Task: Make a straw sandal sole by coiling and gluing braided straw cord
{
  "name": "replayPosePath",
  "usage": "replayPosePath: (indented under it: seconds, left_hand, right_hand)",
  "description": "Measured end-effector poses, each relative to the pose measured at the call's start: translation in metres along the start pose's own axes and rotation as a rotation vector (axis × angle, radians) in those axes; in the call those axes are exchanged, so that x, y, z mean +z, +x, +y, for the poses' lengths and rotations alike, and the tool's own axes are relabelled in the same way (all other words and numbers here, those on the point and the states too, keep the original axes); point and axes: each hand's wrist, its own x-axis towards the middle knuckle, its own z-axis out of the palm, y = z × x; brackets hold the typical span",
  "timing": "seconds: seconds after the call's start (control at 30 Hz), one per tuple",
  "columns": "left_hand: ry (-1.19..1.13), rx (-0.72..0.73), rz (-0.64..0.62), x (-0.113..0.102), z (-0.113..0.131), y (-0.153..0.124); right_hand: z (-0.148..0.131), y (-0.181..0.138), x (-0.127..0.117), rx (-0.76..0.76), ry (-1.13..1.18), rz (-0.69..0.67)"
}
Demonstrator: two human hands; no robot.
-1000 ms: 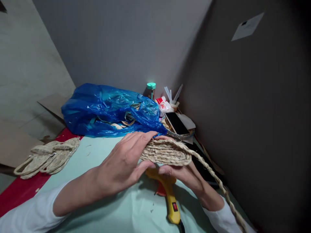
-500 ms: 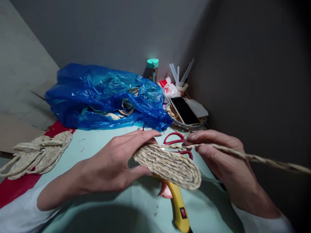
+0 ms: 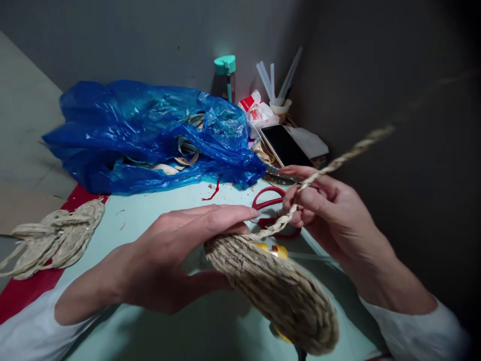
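My left hand (image 3: 176, 255) grips one end of an oval woven straw sole (image 3: 274, 291), thumb under it and fingers laid along its top edge. The sole tilts toward me above the pale green table (image 3: 158, 220). My right hand (image 3: 326, 210) is closed round the braided straw cord (image 3: 338, 160) that runs from the sole's far end up to the right. A yellow glue gun (image 3: 276, 250) lies mostly hidden under the sole. Red-handled scissors (image 3: 268, 200) lie on the table just behind my right hand.
A crumpled blue plastic bag (image 3: 143, 135) with straw strips fills the back left. A woven straw piece (image 3: 52, 240) lies at the left edge on red cloth. In the corner stand a teal-capped bottle (image 3: 224, 75), a cup of clear sticks (image 3: 280, 95), a phone (image 3: 285, 145) on a basket.
The sole has swung round so its near end points toward me and hides more of the glue gun. My right hand has lifted the cord up and to the right. The view has dropped lower.
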Motion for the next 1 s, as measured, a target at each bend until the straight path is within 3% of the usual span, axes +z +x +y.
replayPosePath:
  seconds: [0.37,0.63,0.87,1.0]
  left_hand:
    - [-0.048,0.147,-0.038,0.005,0.005,-0.004]
    - [-0.022,0.247,-0.013,0.01,0.011,-0.004]
    - [0.214,0.349,0.125,0.024,0.016,-0.006]
    - [0.3,0.419,0.255,0.025,0.021,-0.006]
  right_hand:
    - [0.005,0.009,0.016,0.069,-0.01,-0.044]
    - [-0.001,0.015,0.04,0.049,-0.041,-0.232]
    - [-0.016,0.01,0.054,-0.041,-0.179,-0.325]
    - [-0.031,0.005,0.066,-0.206,-0.391,-0.424]
